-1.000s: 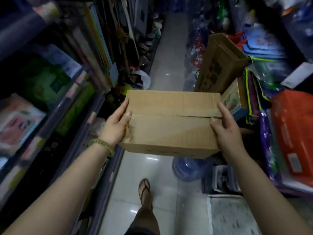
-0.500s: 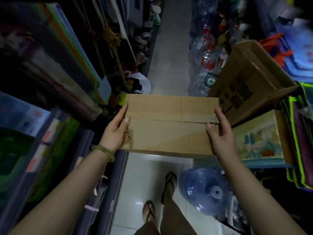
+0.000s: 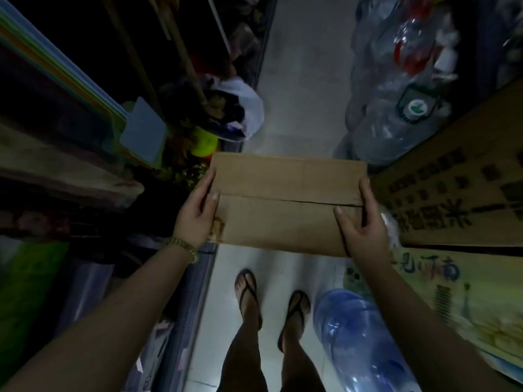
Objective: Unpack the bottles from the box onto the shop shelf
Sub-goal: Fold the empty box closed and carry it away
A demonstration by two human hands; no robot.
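A closed brown cardboard box (image 3: 285, 202) hangs level over the aisle floor in front of me, its two top flaps meeting at a seam across the middle. My left hand (image 3: 198, 213) grips its left end, thumb on top. My right hand (image 3: 360, 224) grips its right end, thumb on the lid. The bottles inside are hidden. The shop shelf (image 3: 70, 171) runs along the left, dark and packed with goods.
Large clear water jugs (image 3: 396, 117) stand at the right of the narrow tiled aisle, and a blue one (image 3: 356, 340) lies by my feet. Big printed cartons (image 3: 464, 193) crowd the right side. A white plastic bag (image 3: 249, 108) sits on the floor ahead at left.
My view has tilted downward and I have stepped forward along the aisle; the cartons at right are closer. Both hands keep the same hold on the box.
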